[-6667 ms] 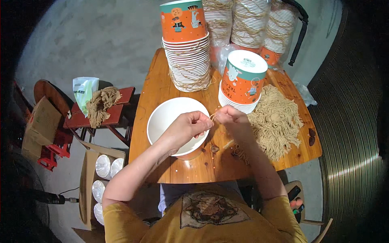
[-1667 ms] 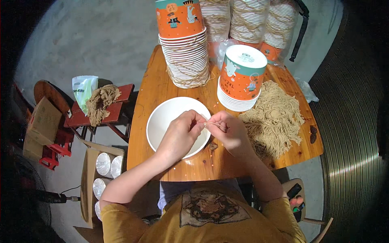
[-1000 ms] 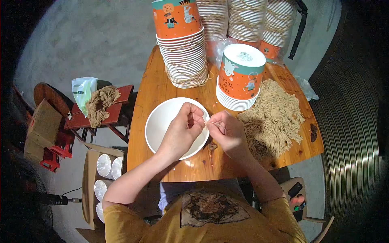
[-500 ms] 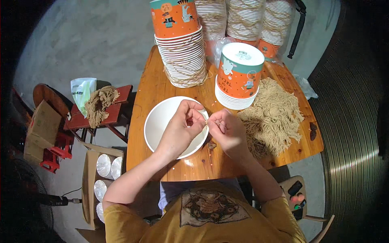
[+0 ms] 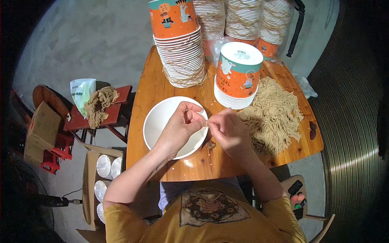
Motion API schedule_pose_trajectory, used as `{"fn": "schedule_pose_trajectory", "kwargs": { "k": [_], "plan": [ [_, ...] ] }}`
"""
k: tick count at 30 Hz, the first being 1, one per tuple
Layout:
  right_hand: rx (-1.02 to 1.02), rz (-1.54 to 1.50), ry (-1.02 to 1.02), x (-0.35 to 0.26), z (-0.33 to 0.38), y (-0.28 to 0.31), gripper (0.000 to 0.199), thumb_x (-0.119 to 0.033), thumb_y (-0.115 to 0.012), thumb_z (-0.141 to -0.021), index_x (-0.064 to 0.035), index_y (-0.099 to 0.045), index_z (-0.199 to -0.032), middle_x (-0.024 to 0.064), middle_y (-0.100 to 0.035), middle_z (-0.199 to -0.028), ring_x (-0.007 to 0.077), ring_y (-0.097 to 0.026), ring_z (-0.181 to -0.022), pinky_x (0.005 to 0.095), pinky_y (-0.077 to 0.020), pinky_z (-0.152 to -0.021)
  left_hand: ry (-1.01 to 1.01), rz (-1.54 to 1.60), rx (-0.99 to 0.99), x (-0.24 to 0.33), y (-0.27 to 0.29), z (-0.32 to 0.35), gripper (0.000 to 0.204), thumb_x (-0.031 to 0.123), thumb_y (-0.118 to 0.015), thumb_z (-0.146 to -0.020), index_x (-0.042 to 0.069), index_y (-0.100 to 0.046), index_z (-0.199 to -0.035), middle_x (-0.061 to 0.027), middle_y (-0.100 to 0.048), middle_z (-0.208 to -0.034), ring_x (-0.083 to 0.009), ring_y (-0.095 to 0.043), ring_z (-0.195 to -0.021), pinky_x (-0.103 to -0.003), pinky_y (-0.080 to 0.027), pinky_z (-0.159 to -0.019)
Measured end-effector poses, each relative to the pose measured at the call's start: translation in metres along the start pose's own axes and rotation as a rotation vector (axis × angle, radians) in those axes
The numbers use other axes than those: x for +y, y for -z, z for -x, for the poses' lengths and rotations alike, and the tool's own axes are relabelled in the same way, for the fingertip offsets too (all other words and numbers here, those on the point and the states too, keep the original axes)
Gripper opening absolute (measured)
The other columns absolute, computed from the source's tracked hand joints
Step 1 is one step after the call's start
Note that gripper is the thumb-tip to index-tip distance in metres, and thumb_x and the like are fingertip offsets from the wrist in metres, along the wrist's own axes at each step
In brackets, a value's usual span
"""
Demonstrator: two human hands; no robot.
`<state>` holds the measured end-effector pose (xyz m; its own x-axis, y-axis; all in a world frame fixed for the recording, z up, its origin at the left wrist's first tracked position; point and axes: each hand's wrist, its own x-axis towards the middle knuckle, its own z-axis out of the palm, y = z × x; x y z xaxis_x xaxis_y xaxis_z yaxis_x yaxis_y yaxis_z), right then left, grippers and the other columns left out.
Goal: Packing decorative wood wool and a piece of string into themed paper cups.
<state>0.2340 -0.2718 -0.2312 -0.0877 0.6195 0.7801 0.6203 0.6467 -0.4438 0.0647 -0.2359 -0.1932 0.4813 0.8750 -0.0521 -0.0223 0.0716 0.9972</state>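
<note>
A white-lined paper bucket (image 5: 155, 123) lies in front of me with its open mouth facing up toward me. My left hand (image 5: 176, 129) is over its mouth, thumb and forefinger pinched together near the right rim. Just outside that rim, my right hand (image 5: 231, 133) is closed in a pinch, its fingertips almost meeting the left ones. Between them shows a short bit of tan string (image 5: 207, 123); the rest of it is hidden by my fingers. A heap of loose tan strings (image 5: 277, 117) lies to the right of my right hand.
Beyond the bucket stand an upturned stack of orange buckets (image 5: 238, 81) and a tall stack with strings (image 5: 182, 60). Bagged stacks (image 5: 243, 20) line the table's far edge. On the left are a red bench (image 5: 109, 111) and a carton of foil-topped tubs (image 5: 91, 182).
My right hand has turned slightly, its knuckles rolling over and up, while its fingertips stay by the rim. The left hand keeps its pinch with barely any shift.
</note>
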Motion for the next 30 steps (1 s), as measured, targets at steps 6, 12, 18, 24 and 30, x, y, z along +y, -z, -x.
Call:
{"fn": "schedule_pose_trajectory", "kwargs": {
  "k": [6, 12, 18, 24, 30],
  "plan": [
    [-0.043, 0.180, 0.190, 0.005, -0.002, 0.007, 0.025, -0.001, -0.067, -0.071, -0.0073, -0.054, -0.091, 0.0060, -0.055, -0.079, 0.0236, -0.060, -0.067, 0.0327, -0.0495, -0.054, 0.002, -0.035, -0.003, 0.000, -0.004, -0.001, 0.029, 0.004, -0.061, -0.087, 0.003, -0.044, -0.110, -0.0017, -0.057, -0.086, -0.0083, -0.055, -0.082, -0.021, -0.044, -0.076],
    [-0.129, 0.224, 0.227, 0.002, -0.010, 0.018, 0.022, 0.001, -0.069, -0.070, -0.0043, -0.057, -0.088, 0.0070, -0.056, -0.078, 0.0224, -0.060, -0.067, 0.0321, -0.0497, -0.055, -0.089, -0.116, 0.011, -0.005, -0.007, -0.002, 0.031, 0.003, -0.059, -0.089, 0.004, -0.040, -0.113, -0.0026, -0.057, -0.087, -0.0090, -0.054, -0.082, -0.023, -0.044, -0.076],
    [-0.226, 0.290, 0.250, -0.002, -0.015, 0.024, 0.022, -0.004, -0.069, -0.073, -0.0047, -0.056, -0.091, 0.0078, -0.055, -0.081, 0.0249, -0.060, -0.067, 0.0338, -0.0485, -0.054, -0.281, -0.320, 0.015, -0.006, -0.016, 0.004, 0.033, -0.002, -0.054, -0.088, 0.004, -0.035, -0.114, -0.0048, -0.053, -0.083, -0.0139, -0.054, -0.078, -0.029, -0.045, -0.076],
    [-0.339, 0.074, -0.095, -0.003, -0.018, 0.021, 0.016, -0.013, -0.063, -0.077, -0.0059, -0.055, -0.089, 0.0104, -0.055, -0.080, 0.0278, -0.058, -0.067, 0.0365, -0.0460, -0.058, -0.268, -0.340, 0.026, -0.005, -0.016, 0.005, 0.033, -0.002, -0.054, -0.088, 0.004, -0.034, -0.114, -0.0050, -0.053, -0.082, -0.0142, -0.054, -0.077, -0.028, -0.045, -0.073],
    [-0.439, -0.564, -0.693, 0.010, -0.017, 0.017, 0.016, -0.019, -0.056, -0.080, -0.0041, -0.055, -0.079, 0.0012, -0.052, -0.068, 0.0160, -0.053, -0.058, 0.0299, -0.0403, -0.053, -0.354, -0.458, 0.038, -0.003, -0.021, 0.006, 0.032, -0.004, -0.052, -0.085, 0.004, -0.034, -0.111, -0.0062, -0.050, -0.080, -0.0145, -0.052, -0.074, -0.028, -0.044, -0.069]
  ]
}}
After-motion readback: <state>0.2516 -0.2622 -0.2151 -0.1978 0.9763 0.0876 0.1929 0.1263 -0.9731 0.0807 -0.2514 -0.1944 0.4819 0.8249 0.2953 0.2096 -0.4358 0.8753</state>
